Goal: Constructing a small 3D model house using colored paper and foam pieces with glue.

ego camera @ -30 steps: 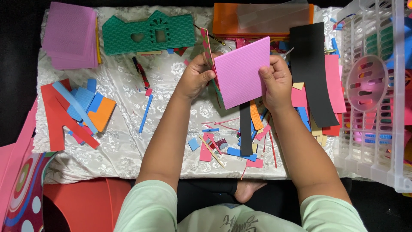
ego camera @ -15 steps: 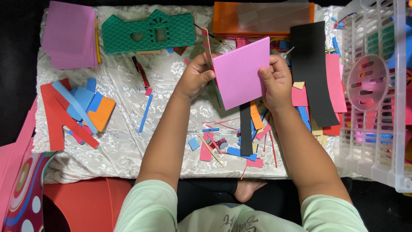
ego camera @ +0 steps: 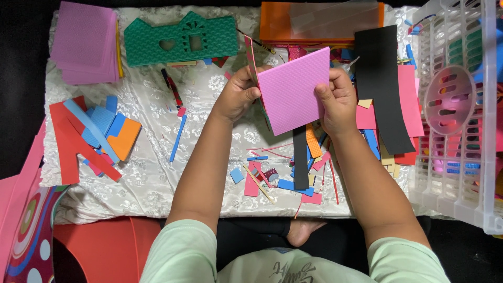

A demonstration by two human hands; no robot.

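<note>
Currently both hands pinch the pink foam sheet (ego camera: 292, 90) held tilted above the worktop (ego camera: 152, 173) scraps, left hand (ego camera: 238, 94) closed on its left edge, right hand (ego camera: 338, 99) closed on its right edge, green house cutout (ego camera: 181, 39) up-left of the sheet.

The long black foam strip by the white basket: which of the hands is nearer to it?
Right. The right hand sits just beside the black strip; the left hand is farther off, across the pink sheet.
</note>
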